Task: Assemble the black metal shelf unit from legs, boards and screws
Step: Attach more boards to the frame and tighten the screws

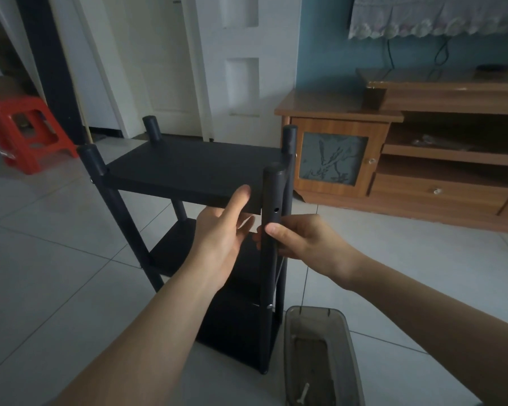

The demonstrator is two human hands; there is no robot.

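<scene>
A: Where's the shelf unit (188,171) rn?

B: Upright on the floor (56,259), dead centre of your view. Top board (194,168) sits between four legs, two lower boards under it.

A: Why's your right hand (302,241) on that front leg (273,200)?

B: Your grip there is clamped: thumb across the front of the leg, fingers curled round behind it, just below the empty screw hole (276,209). I reckon you're steadying the leg so the hole stays lined up w/ the board edge.

A: And the left hand (220,230)?

B: Fingers straight, grip apart, nothing pinched. Thumb lies along the board's front edge, palm under its corner at 9 o'clock from the leg. Looks like you're propping the board level, bc that corner isn't screwed yet.

A: Screws?

B: Grey tray (320,356) on the floor at 5 o'clock from the unit, near your right forearm. A pale screw (303,393) lies in it, so it's within reach w/o letting the board drop. Lower joint on that leg already shows a screw head (270,306).

A: Anything else around?

B: Red stool (27,133) at 10 o'clock, wooden cabinet (393,148) at 2 o'clock, both well apart from the unit.
</scene>
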